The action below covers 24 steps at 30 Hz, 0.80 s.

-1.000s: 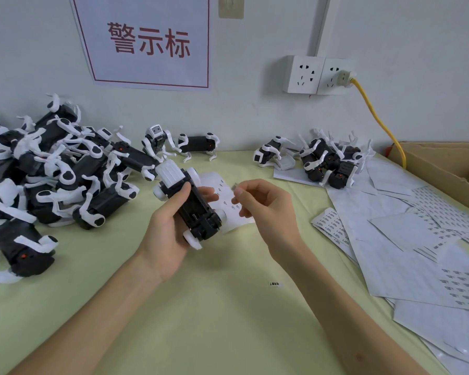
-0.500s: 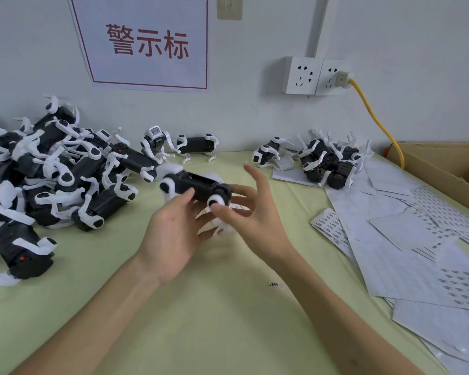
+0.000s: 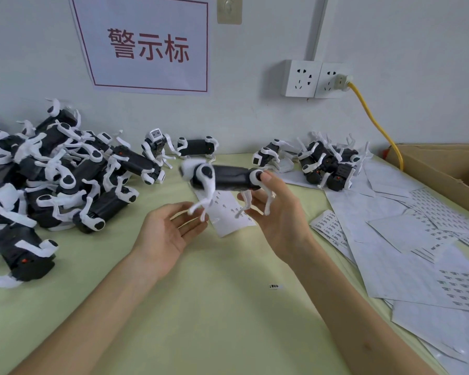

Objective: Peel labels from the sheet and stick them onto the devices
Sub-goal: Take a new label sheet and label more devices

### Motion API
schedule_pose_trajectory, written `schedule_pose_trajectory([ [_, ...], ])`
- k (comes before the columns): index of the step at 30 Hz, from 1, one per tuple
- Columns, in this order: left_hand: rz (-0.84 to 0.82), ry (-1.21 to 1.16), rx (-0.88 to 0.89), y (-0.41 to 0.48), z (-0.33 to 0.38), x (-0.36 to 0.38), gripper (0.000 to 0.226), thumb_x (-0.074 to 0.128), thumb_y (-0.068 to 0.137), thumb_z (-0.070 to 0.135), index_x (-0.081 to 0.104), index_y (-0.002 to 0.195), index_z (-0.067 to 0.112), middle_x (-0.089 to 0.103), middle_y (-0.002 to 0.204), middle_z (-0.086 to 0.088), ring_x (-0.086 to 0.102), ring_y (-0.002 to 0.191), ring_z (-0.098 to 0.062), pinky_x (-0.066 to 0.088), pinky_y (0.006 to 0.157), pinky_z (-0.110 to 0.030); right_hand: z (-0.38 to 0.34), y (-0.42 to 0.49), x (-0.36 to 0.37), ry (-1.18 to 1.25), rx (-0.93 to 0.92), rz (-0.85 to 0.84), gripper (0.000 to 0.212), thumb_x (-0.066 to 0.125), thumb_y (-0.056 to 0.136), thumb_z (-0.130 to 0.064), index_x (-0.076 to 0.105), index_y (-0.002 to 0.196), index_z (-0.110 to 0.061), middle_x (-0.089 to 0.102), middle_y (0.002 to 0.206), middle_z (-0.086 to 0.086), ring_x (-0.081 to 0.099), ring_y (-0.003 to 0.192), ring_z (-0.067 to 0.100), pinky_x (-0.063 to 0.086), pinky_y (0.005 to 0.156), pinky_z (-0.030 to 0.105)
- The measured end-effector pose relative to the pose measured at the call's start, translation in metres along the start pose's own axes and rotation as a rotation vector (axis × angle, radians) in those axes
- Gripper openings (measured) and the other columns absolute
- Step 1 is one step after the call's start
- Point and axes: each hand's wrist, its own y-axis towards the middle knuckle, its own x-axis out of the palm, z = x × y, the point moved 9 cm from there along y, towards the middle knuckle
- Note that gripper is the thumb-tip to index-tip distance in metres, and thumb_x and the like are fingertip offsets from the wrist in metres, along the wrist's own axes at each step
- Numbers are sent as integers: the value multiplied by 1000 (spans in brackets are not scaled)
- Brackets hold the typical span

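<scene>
Thumb and fingertips of right hand [image 3: 279, 215] pinched rear of toy robot dog [image 3: 228, 177], held level above label sheet [image 3: 229, 212]. Sheet partly hidden. Dog motion-blurred, any label on it unreadable. Left hand [image 3: 165, 236] released, palm up below front legs. Half second earlier it gripped dog.

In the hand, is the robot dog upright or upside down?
Upright: the robot dog is level, its legs pointing down, the right hand gripping one end.
</scene>
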Motion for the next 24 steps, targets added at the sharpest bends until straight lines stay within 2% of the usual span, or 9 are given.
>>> schedule_pose_trajectory([
  [3,-162,99,-104,-6,-4,21,33,51,90,26,61,109,0,66,92,-21,67,81,-32,59,76,-39,2,-2,9,-55,6,-89,64,71,76,-35,52,134,-13,65,97,8,63,90,22,49,81,35],
  [5,-269,247,-179,-18,-11,33,43,54,88,38,71,103,1,72,90,-19,70,79,-28,56,76,-39,6,-3,12,-80,12,-124,65,76,69,-38,57,128,-19,69,100,8,63,96,25,49,91,43],
  [8,-353,445,-56,-26,-8,41,23,51,104,21,74,102,19,77,88,13,71,81,-4,50,79,-19,9,-4,18,-163,-6,-172,72,77,67,-46,57,132,-21,72,103,8,66,96,25,54,88,42],
  [12,-413,463,-34,-31,-13,50,24,57,99,39,81,99,35,68,94,7,61,83,-10,49,76,-25,-5,-3,11,-444,-148,-45,54,71,75,-58,65,121,-32,75,104,-6,69,96,9,53,86,32],
  [14,-357,480,24,-27,-11,48,23,56,100,33,79,96,35,65,94,5,54,86,-12,44,82,-29,-15,-3,1,-531,-252,80,36,73,82,-51,69,112,-31,75,101,-7,68,95,6,48,80,24],
  [17,-234,371,30,-20,-11,39,29,52,93,43,77,98,28,61,102,1,51,93,-17,38,87,-36,-28,-6,-11,-470,-353,186,3,73,93,-22,72,94,-24,74,86,-5,66,82,11,48,74,22],
  [20,-191,381,96,-18,-6,37,34,49,92,49,76,98,29,62,100,2,54,90,-16,41,81,-34,-28,-4,-5,-448,-320,88,15,69,94,-12,70,81,-18,66,70,-7,59,67,8,46,66,17],
  [22,-175,412,119,-17,-6,36,32,51,89,54,77,85,34,65,88,8,58,78,-10,43,73,-30,-19,-4,8,-466,-243,-57,16,67,96,-11,69,81,-16,64,70,-7,56,67,10,46,67,20],
  [24,-172,504,165,-16,-6,36,35,50,98,53,73,80,36,65,79,12,58,69,-5,45,62,-20,-11,-6,19,-499,-200,-146,16,66,98,-13,69,83,-15,65,73,-5,59,71,12,47,71,23],
])
